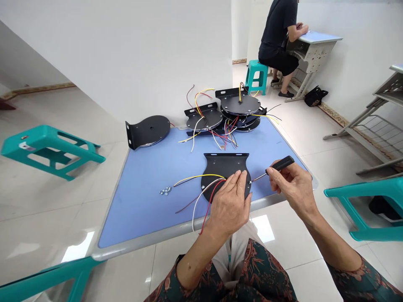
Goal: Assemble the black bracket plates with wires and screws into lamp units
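Note:
A black round plate with a bracket flange (pixel 224 167) lies near the front edge of the blue table (pixel 151 176), with yellow, white and red wires (pixel 201 188) trailing from it. My left hand (pixel 229 201) rests flat on the plate, fingers stretched out and pressing it down. My right hand (pixel 291 184) is closed on a black-handled screwdriver (pixel 277 165), whose tip meets the plate's right rim beside my left fingertips.
A few small nuts (pixel 165 191) lie left of the plate. Several more wired black plates (pixel 233 111) are piled at the table's far edge, one (pixel 147 131) apart at the left. Teal stools (pixel 47 149) stand around. Another person (pixel 278 37) sits at a far desk.

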